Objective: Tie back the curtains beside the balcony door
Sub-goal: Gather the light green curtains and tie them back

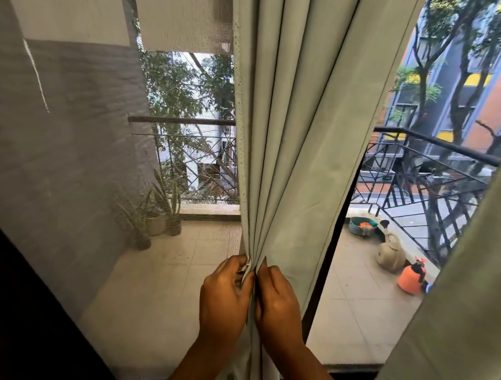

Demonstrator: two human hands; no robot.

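Two hands meet at the gathered folds of one pale green curtain that hangs down the middle of the view, its pleats narrowing to a bunch just above the knuckles; the left hand has its fingers curled round the left side of the bunch and pinches a small pale fold or strip of cloth there, though which it is cannot be told, and the right hand grips the right side of the same bunch with curled fingers, the two hands touching or nearly so across the fabric. One more curtain panel of the same green slants down the right edge. Left of the gathered curtain a mesh screen covers the opening, and through it stand three potted plants with long upright leaves, close together on the tiled balcony floor. Right of the curtain the opening is unscreened: by the black metal railing sits one teal basin holding something orange, too small to identify, then one beige watering can just beside it, and one orange sprayer bottle near the can. Beyond the railing are trees and buildings
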